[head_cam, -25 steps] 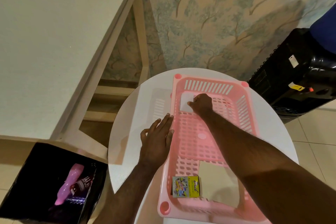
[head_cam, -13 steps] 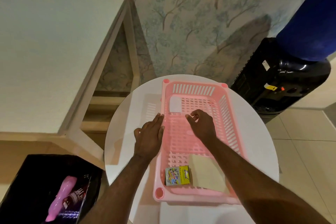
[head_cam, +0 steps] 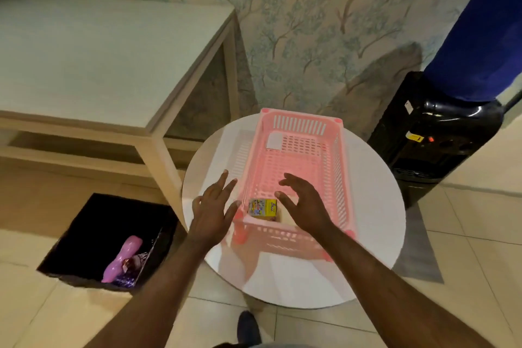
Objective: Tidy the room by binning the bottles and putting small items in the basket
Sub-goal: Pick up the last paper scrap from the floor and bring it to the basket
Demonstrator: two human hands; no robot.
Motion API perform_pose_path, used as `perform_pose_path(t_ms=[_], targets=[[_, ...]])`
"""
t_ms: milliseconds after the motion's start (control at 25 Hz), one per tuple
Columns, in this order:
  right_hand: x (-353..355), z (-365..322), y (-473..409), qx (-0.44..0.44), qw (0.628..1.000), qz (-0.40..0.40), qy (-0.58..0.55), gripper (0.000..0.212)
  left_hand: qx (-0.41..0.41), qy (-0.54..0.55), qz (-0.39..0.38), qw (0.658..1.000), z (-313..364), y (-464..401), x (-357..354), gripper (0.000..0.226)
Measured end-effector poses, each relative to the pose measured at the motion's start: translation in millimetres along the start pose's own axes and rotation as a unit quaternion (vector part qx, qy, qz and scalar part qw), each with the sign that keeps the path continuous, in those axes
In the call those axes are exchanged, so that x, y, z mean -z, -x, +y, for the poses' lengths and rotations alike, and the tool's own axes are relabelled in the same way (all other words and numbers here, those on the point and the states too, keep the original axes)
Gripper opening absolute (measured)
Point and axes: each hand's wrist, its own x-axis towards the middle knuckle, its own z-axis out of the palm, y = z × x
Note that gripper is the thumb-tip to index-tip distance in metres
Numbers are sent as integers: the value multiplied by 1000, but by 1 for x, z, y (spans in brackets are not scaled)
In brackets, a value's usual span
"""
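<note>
Pink basket [head_cam: 296,167] on round white table [head_cam: 375,206], small yellow box [head_cam: 262,207] inside near end. Left hand [head_cam: 211,212] empty, fingers spread, beside basket's left wall. Right hand [head_cam: 306,203] empty, loosely spread, over basket.

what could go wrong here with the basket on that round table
The pink basket sits near the round table front edge; a nudge from the left hand or right hand might slide it off. The yellow box lies at the basket's near end, so a tilt could spill it.

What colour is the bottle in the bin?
Pink. The bottle lies in the black bin, seen in the head view.
</note>
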Motion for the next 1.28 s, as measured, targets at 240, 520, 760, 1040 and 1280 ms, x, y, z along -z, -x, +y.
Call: perform_pose_path(t_ms=[240, 520, 760, 1040, 1280], targets=[[-36, -24, 103, 116, 993, -18, -14, 27, 82, 26, 50, 995, -10, 165, -11, 60], [-112, -50, 221, 159, 964, -213, 1, 30, 277, 30, 71, 958, -33, 366, -22, 56], [-195, -89, 295, 203, 918, -340, 28, 27, 415, 64, 90, 903, -67, 528, -27, 58], [-310, -160, 396, 203, 878, -432, 44, 28, 561, 107, 122, 812, -129, 707, -21, 63], [-416, -200, 471, 156, 857, -487, 62, 28, 600, 115, 134, 781, -210, 809, -17, 62]])
